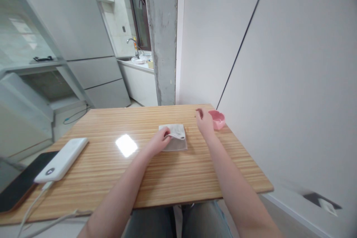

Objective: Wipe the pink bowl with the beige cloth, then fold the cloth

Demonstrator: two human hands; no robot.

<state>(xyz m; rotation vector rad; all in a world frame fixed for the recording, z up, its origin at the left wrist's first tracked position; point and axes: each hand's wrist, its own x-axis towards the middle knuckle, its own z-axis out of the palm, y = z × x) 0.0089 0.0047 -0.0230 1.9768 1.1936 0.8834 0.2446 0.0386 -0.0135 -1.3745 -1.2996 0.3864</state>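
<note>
A folded grey cloth (176,142) lies near the middle of the wooden table (156,178). My left hand (160,140) rests on the cloth's left edge, its fingers pinching a fold. My right hand (204,122) hovers just right of the cloth, fingers loosely curled and holding nothing. A small pink dish (218,119) stands on the table right beside my right hand, near the wall.
A white power bank (62,159) with a cable lies at the table's left, next to a black phone (21,183) at the edge. A white wall (279,63) borders the right side. Beyond the table stand a concrete pillar (163,37), a fridge and a kitchen sink.
</note>
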